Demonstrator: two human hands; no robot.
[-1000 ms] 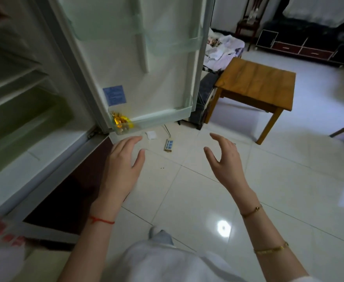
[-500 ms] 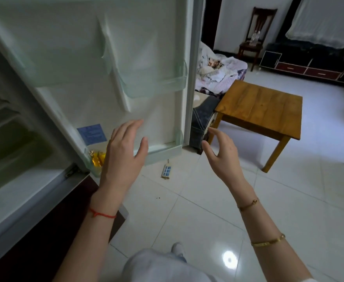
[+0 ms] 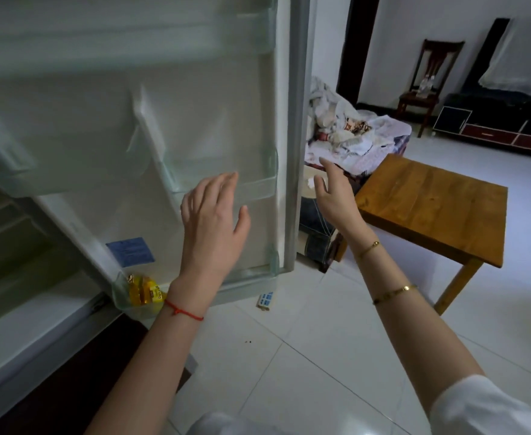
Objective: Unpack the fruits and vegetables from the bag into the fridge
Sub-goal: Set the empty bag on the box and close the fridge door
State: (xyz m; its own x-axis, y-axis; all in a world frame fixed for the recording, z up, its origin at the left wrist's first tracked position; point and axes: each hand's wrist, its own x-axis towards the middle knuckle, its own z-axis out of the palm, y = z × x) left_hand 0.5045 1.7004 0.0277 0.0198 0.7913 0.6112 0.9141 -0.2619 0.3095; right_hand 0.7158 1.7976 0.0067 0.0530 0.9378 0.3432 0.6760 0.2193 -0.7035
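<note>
While fridge door (image 3: 126, 98) stands open, left hand (image 3: 209, 227) and right hand (image 3: 336, 196) hover before its clear, smooth plastic bins, grips empty, fingers spread; yellow packet (image 3: 143, 291), probably foil, in bottom bin.

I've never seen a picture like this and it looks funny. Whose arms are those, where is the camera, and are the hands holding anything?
The camera sits on a person's head and looks forward and down, so you see that person's own two arms. The left hand, with a red string on its wrist, is raised in front of the open fridge door. The right hand, with gold bracelets on its arm, is raised beside the door's edge. Both are open and hold nothing. A yellow packet sits in the door's lowest shelf. A small blue and white box lies on the white tiled floor. A wooden table stands to the right.
</note>
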